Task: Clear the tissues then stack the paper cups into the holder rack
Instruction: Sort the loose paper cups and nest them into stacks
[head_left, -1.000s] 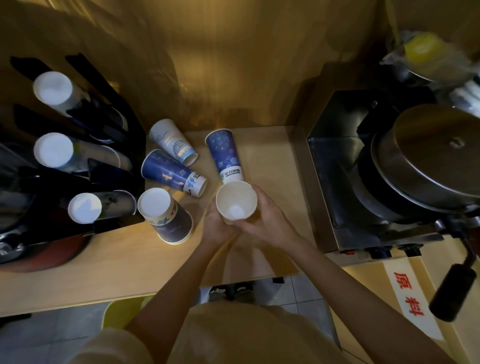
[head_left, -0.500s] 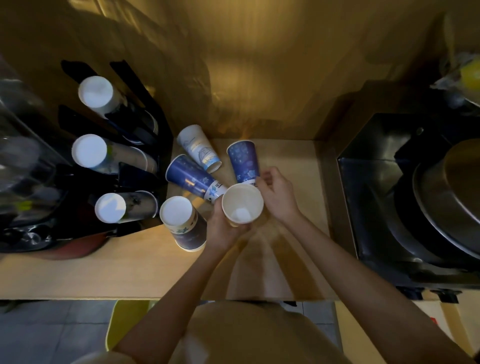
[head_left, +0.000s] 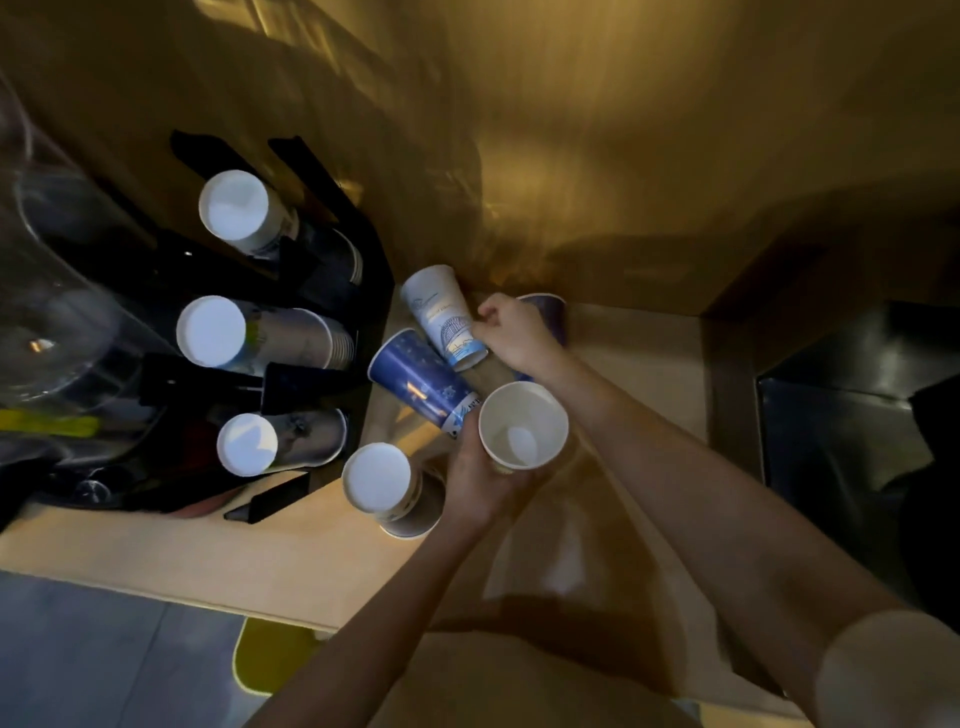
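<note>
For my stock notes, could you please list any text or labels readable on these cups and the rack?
None can be read.
White cup: printed lines and a drawing, too blurred.
Blue cup: small print near its rim, too blurred.
Rack and its stacked cups: no legible text.

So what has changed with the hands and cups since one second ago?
The right hand let go of the open cup and reached back to the light cup lying on the counter, its grip closing at that cup's rim. The left hand still holds the open cup. The other loose cups and the rack stayed put.
</note>
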